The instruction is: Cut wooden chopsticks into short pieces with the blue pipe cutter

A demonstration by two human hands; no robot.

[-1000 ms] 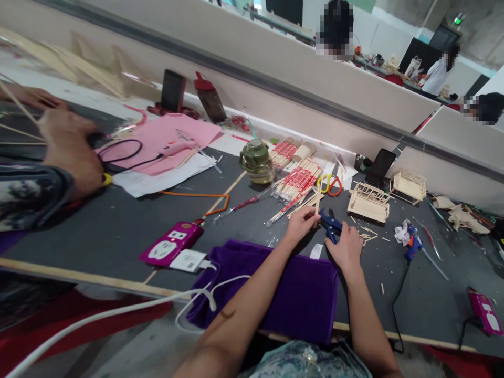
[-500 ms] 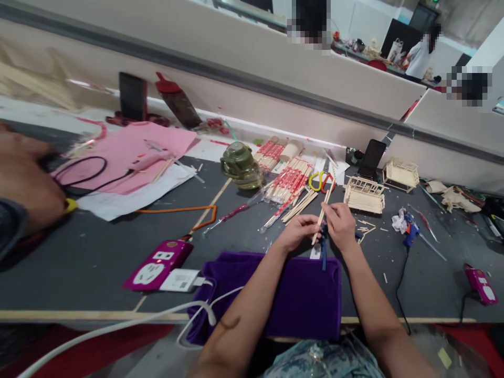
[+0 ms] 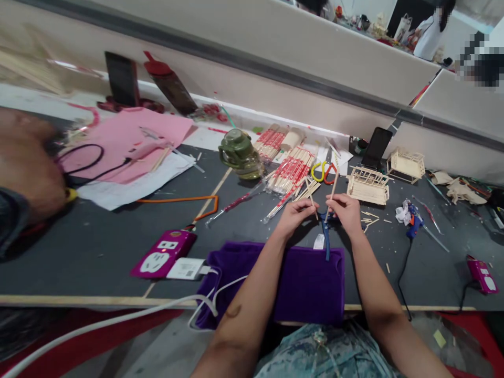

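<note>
And here's the room: a long dark grey table (image 3: 118, 252) runs across the view, edged at the near side by a pale wooden strip (image 3: 98, 301). Behind it rises a low off-white partition (image 3: 244, 68), slanting down toward the right, with a dark grey band (image 3: 220, 62) along it and a seam at the right. Over the top, there's a white wall (image 3: 376, 10) and a patch of bare grey wall (image 3: 485, 11). Down below, red shows beneath the table's edge, beside a pale grey floor (image 3: 157, 336).
</note>
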